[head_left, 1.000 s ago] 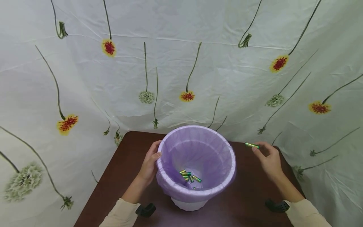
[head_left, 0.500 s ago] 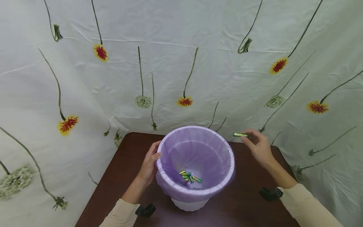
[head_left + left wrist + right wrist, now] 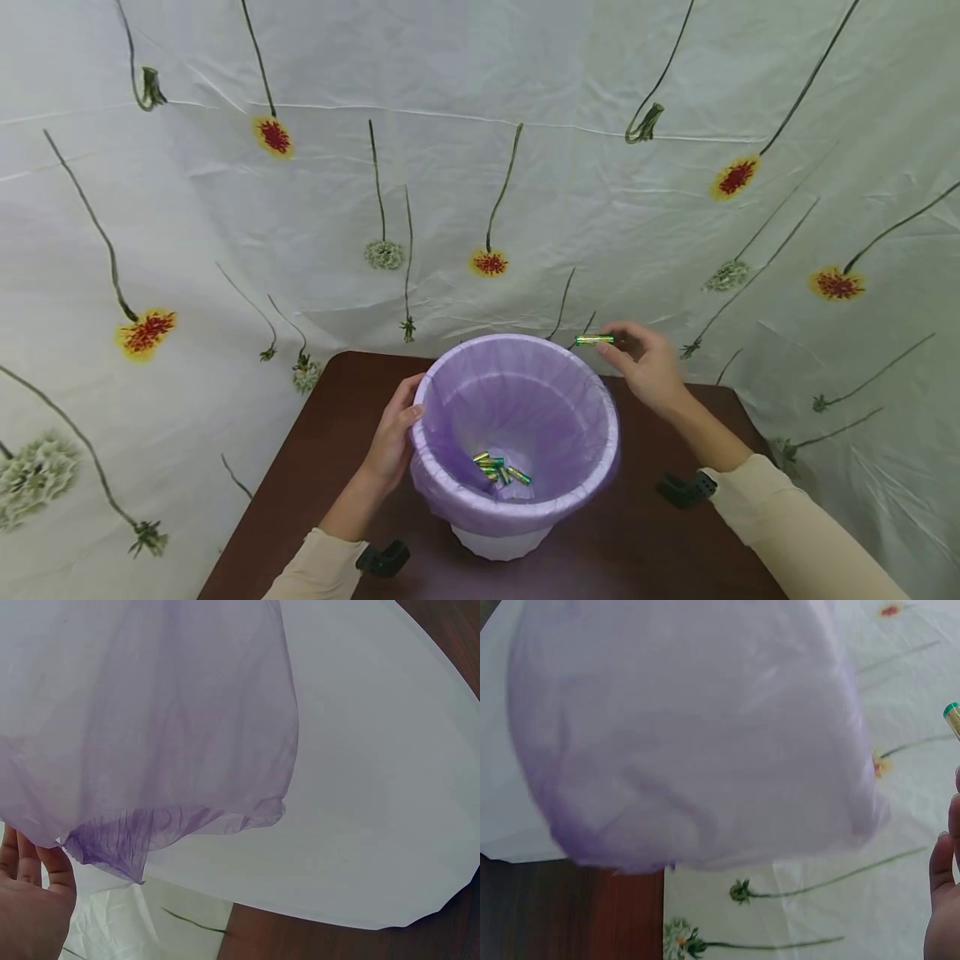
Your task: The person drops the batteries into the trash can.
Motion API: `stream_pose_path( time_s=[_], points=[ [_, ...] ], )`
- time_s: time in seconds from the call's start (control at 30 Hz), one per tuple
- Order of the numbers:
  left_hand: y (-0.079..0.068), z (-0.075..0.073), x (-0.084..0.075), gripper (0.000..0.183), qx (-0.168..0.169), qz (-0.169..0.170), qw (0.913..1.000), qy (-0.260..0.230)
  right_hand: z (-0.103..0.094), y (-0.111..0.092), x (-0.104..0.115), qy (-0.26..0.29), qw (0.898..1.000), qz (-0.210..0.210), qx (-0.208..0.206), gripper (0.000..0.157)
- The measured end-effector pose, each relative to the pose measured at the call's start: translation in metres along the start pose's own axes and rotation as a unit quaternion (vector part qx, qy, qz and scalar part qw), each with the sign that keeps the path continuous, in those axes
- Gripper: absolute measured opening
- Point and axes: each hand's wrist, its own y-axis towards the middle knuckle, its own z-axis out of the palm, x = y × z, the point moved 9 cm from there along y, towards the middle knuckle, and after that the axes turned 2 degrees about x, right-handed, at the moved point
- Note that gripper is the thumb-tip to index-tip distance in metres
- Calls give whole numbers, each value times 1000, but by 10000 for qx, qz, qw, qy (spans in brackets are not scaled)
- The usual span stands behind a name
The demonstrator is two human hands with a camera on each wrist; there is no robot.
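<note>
A white bin (image 3: 501, 543) with a purple plastic liner (image 3: 517, 400) folded over its rim stands on the table. My left hand (image 3: 392, 433) grips the rim at its left side, thumb on top. In the left wrist view that hand (image 3: 34, 907) shows at the lower left, beside the liner's loose edge. My right hand (image 3: 645, 367) pinches a green and gold battery (image 3: 595, 340) by one end, just beyond the rim at the back right. Several similar batteries (image 3: 495, 468) lie at the bottom inside the liner. In the right wrist view only the end of the held battery (image 3: 952, 716) shows.
The dark brown table (image 3: 637, 517) extends around the bin. Behind and beside it hangs a pale cloth (image 3: 450, 183) printed with flowers. Each wrist wears a black strap device, such as the left one (image 3: 384, 558).
My right hand has moved left and a little up with the battery, from the table's right side to the bin's back right rim. The left hand keeps its grip on the rim.
</note>
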Motion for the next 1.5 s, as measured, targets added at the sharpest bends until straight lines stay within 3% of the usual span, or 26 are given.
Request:
stream_pose_path(
  time_s=[0.4, 0.6, 0.87, 1.5],
  points=[
    [0, 2, -1, 46, 10, 41, 10000, -35, 37, 21, 24, -90, 9951, -700, 691, 18],
    [0, 1, 0, 47, 7, 52, 10000, -39, 50, 28, 28, -33, 9938, -657, 896, 19],
    [0, 3, -1, 47, 36, 30, 10000, -71, 53, 35, 23, -330, 9907, -423, 1251, 41],
    [0, -2, -5, 48, 42, 23, 9999, 125, 38, 19, 14, -210, 9918, -280, 1226, 29]
  ],
)
